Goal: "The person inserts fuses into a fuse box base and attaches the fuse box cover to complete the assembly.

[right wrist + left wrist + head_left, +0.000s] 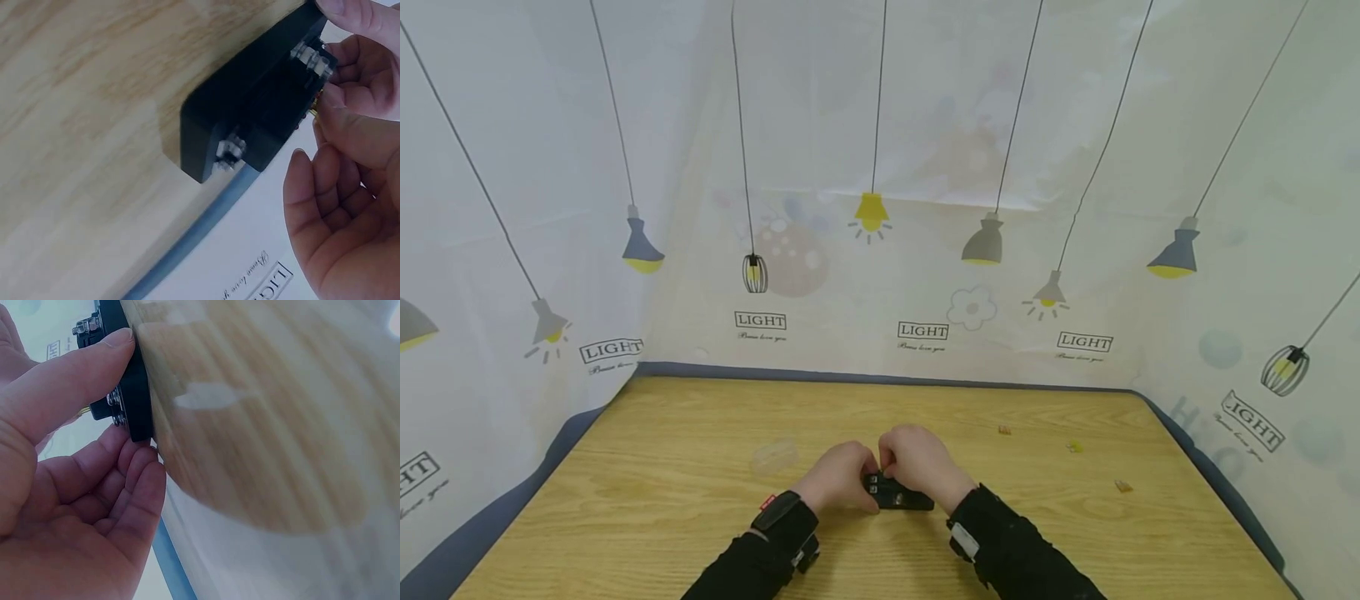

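Observation:
A black plastic block with metal screw terminals (901, 497) lies on the wooden table in front of me. My left hand (841, 477) grips its left end, thumb on the near edge, as the left wrist view shows with the block (140, 406) upright at the frame's top. Over the block's raised middle, my right hand (922, 460) pinches a small yellowish piece (315, 107) between thumb and finger. Most of that piece is hidden by the fingertips. In the right wrist view, shiny nuts and bolts (231, 149) stand at both ends of the block.
On the table (700, 433), a clear plastic box or lid (775, 456) lies left of the hands. To the right are scattered an orange piece (1004, 430), a yellow piece (1075, 447) and another orange piece (1123, 486). A lamp-print curtain (835, 275) surrounds the table's back and sides.

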A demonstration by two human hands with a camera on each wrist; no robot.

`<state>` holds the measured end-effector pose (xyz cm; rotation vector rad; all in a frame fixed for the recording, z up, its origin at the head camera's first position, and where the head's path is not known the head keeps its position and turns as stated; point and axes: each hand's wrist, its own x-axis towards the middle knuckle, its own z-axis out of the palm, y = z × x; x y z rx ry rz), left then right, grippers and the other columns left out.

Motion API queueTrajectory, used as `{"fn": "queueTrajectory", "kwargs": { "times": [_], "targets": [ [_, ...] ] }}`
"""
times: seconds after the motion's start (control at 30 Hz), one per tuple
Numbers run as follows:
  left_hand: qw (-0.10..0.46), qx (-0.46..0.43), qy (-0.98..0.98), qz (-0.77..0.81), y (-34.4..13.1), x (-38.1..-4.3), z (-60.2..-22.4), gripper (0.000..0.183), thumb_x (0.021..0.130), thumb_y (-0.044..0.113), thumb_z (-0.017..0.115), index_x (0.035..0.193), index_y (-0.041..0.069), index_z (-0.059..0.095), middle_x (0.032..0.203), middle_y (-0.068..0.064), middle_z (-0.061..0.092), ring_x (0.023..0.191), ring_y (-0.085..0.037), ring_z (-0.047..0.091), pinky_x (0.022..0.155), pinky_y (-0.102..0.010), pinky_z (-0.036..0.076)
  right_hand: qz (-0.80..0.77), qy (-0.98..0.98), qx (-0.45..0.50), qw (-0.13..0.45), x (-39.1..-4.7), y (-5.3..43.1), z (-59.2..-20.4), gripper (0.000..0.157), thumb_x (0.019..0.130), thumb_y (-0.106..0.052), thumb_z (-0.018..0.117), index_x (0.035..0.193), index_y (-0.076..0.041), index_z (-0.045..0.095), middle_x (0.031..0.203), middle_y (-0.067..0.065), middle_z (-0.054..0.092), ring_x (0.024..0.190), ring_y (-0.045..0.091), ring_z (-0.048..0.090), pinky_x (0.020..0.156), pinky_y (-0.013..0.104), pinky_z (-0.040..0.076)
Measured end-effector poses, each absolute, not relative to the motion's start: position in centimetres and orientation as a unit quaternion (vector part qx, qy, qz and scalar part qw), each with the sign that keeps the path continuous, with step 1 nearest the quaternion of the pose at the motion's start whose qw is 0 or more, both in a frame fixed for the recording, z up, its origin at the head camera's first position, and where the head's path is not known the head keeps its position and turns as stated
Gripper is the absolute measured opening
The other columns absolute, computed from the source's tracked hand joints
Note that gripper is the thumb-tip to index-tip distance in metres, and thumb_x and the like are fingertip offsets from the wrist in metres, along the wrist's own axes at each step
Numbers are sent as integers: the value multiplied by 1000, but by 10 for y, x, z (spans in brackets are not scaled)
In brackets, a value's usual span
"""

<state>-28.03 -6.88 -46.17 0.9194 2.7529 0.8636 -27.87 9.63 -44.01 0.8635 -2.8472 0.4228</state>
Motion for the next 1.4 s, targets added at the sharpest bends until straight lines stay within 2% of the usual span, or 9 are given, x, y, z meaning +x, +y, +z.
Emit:
{"fn": "queueTrajectory", "kwargs": {
  "times": [0.63, 0.83, 1.0, 1.4],
  "targets": [
    [54, 310, 906, 282, -70, -281, -462, 32, 58, 20, 82, 85, 10, 67, 78, 2, 61, 66, -6, 49, 65, -24, 44, 159, -943, 292, 33, -283, 101, -444, 20, 76, -14, 71, 65, -21, 56, 64, -12, 48, 61, 7, 45, 60, 23, 42],
    [53, 311, 906, 281, -70, -280, -461, 31, 58, 19, 82, 84, 11, 67, 77, 2, 61, 64, -6, 49, 63, -24, 43, 164, -938, 306, 21, -284, 103, -442, 14, 78, -17, 69, 70, -21, 58, 66, -12, 50, 62, 5, 46, 61, 23, 43],
    [54, 310, 909, 274, -71, -280, -460, 30, 60, 20, 82, 84, 11, 67, 78, 2, 61, 65, -7, 48, 64, -24, 43, 173, -933, 315, 10, -284, 109, -441, 5, 80, -21, 69, 80, -18, 64, 73, -11, 56, 66, 5, 49, 63, 23, 45],
    [73, 286, 920, 258, -70, -277, -457, 40, 61, 25, 82, 94, 9, 67, 87, 0, 60, 74, -10, 51, 70, -29, 46, 181, -937, 297, 22, -281, 137, -431, 20, 80, -22, 68, 95, -9, 67, 83, 0, 62, 72, 10, 53, 66, 29, 46]
  ]
}}
